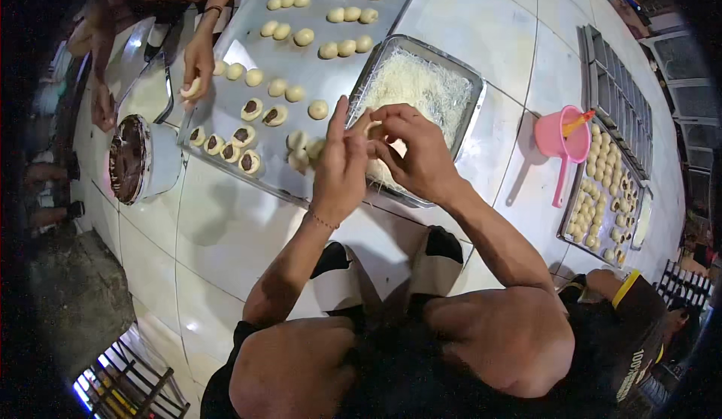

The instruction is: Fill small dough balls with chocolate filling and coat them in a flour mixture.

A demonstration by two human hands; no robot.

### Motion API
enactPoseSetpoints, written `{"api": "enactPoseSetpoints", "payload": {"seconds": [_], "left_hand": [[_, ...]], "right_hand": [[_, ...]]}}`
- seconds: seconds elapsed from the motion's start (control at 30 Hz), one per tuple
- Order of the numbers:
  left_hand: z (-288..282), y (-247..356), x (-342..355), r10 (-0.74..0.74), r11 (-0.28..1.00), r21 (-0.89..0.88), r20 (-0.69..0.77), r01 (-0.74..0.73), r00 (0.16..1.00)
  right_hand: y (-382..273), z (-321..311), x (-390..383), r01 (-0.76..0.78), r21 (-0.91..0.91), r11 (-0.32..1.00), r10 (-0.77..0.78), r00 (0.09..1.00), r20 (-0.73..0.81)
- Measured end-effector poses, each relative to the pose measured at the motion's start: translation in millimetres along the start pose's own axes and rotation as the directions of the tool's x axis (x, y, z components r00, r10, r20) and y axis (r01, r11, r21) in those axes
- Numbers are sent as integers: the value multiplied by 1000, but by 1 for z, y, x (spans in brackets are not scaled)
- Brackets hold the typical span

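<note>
My left hand (340,169) and my right hand (421,152) meet over the near-left edge of a rectangular metal tray (477,88) of pale grated cheese (423,80). Between their fingertips is a small piece of dough (374,128), partly hidden by the fingers. My right thumb and fingers pinch it, while my left thumb side presses against it and the left index finger points up. Close to my left hand, several dough balls (297,141) sit on a large metal baking sheet (331,65). Farther left on it lie dough pieces with dark filling (247,162).
A co-worker's hand (198,65) holds dough at the left, near a white bucket (162,165) of dark brown filling (129,156). To the right stand a pink dipper (553,132), another dough tray (602,216) and metal baking moulds (613,92). Another person's dark shirt (635,321) shows lower right.
</note>
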State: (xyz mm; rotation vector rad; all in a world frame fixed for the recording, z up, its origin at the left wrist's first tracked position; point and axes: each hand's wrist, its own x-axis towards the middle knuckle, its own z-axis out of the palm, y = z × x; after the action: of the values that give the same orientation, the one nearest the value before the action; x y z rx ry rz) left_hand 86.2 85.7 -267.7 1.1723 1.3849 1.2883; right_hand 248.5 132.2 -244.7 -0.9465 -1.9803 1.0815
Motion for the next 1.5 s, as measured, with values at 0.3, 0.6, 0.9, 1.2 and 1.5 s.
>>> {"api": "enactPoseSetpoints", "payload": {"seconds": [0.3, 0.6, 0.9, 1.2, 1.5], "left_hand": [[-13, -14, -8, -201, 921, -331, 51, 206, 978], [-6, -20, -13, -85, 918, -389, -8, 75, 996], [2, -1, -23, -312, 667, -650, 200, 364, 929], [-53, -55, -59, -538, -62, -694, 629, 717, 562], [-125, -177, 2, -9, 772, 606, -287, 190, 958]], "right_hand": [[-10, -7, 0, -197, 141, 970, 188, 979, 77], [-23, -1, -1, -168, 326, 930, 183, 983, -16], [-19, 1, -3, -353, 237, 905, 336, 936, 110], [-7, 27, -19, -334, 135, 933, 263, 888, 378], [76, -9, 11, -454, 59, 889, 457, 888, -54]]}}
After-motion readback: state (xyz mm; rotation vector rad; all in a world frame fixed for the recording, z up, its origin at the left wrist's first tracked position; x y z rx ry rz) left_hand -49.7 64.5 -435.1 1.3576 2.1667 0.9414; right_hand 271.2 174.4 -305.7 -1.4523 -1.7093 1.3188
